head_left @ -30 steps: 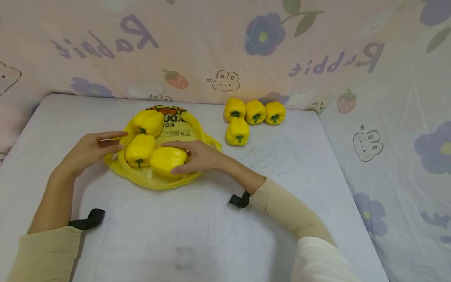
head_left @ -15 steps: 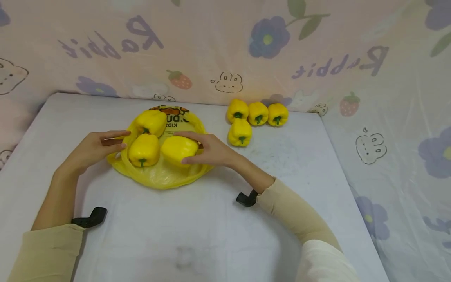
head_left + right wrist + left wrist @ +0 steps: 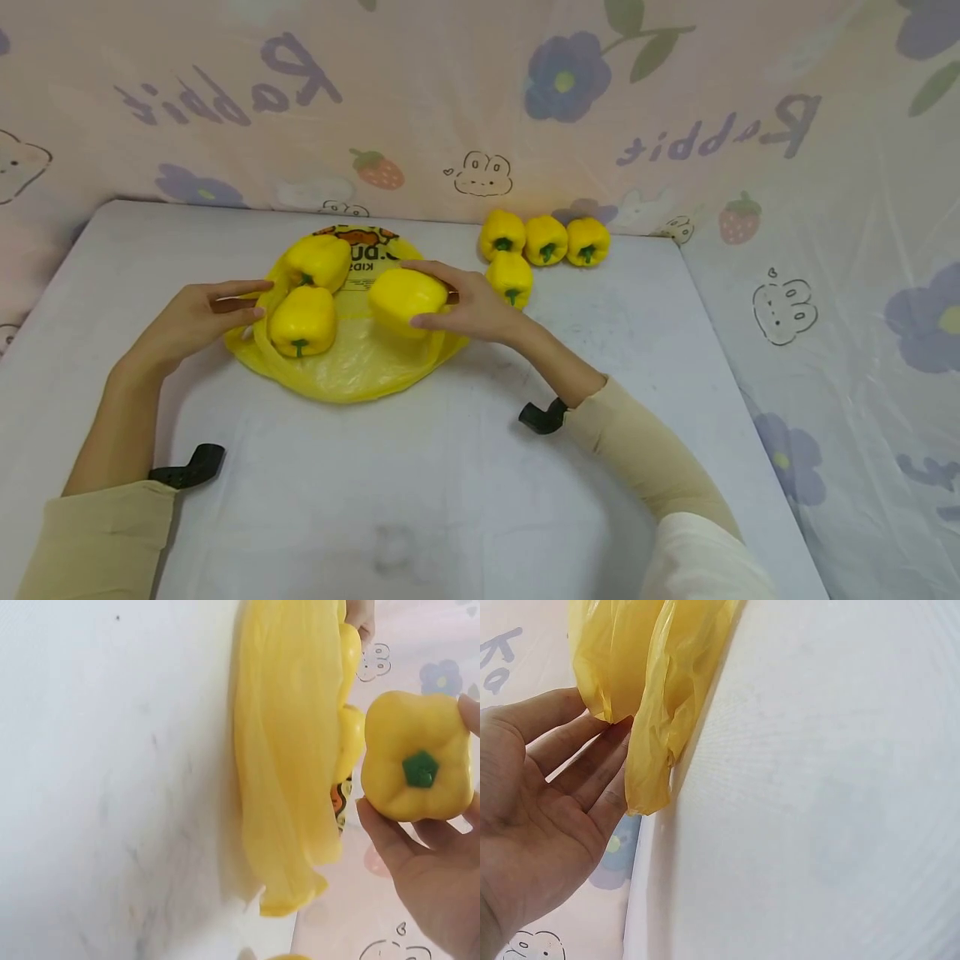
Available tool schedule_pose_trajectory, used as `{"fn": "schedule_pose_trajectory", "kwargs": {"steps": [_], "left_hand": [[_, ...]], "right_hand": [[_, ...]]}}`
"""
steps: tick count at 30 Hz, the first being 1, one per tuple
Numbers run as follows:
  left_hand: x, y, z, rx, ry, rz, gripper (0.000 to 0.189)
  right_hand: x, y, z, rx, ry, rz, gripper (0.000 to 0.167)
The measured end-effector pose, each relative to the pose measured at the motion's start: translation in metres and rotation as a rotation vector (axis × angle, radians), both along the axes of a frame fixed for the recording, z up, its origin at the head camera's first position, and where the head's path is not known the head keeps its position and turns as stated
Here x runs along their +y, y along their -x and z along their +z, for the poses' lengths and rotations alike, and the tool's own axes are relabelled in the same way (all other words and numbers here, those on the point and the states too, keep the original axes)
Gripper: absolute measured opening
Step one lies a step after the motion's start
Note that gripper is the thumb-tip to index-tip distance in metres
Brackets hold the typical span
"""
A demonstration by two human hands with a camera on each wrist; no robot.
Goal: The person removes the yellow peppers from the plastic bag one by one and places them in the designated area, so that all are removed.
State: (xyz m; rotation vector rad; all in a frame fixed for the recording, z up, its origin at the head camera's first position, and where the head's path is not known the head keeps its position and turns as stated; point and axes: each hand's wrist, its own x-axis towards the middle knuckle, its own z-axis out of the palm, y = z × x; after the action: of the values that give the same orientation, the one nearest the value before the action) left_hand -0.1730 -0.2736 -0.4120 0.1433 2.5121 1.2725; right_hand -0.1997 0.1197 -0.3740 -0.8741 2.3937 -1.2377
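Observation:
My right hand [image 3: 476, 307] holds a yellow bell pepper [image 3: 405, 298] above the right part of an open yellow plastic bag [image 3: 352, 367]. In the right wrist view, the green stem end of this pepper [image 3: 417, 757] faces the camera, raised beside the bag's wall [image 3: 289, 735]. Two other yellow bell peppers, one behind [image 3: 318, 260] and one in front [image 3: 303, 321], sit inside the bag's left half. At the bag's left rim, my left hand [image 3: 191, 321] touches the plastic with extended fingers; the left wrist view shows its fingertips against the yellow film [image 3: 656, 705].
Several more yellow bell peppers [image 3: 546, 240] stand beyond the bag to the right, close to the table's back edge. The white table [image 3: 450, 483] meets a printed curtain [image 3: 420, 100] behind and at the right. Black wrist mounts [image 3: 191, 467] sit on both forearms.
The pepper in my right hand has risen and shifted right, away from the two in the bag. My left hand has stayed at the bag's left rim.

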Motion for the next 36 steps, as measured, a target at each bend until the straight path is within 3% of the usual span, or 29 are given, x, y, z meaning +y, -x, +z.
{"fn": "schedule_pose_trajectory", "kwargs": {"steps": [15,36], "left_hand": [[-0.001,0.001,-0.003,0.011,-0.002,0.009,0.061],[0.000,0.000,-0.003,0.017,0.010,0.015,0.061]], "right_hand": [[0.031,0.005,0.010,0.060,0.086,-0.066,0.067],[0.076,0.008,0.014,0.062,0.114,-0.270,0.064]]}}
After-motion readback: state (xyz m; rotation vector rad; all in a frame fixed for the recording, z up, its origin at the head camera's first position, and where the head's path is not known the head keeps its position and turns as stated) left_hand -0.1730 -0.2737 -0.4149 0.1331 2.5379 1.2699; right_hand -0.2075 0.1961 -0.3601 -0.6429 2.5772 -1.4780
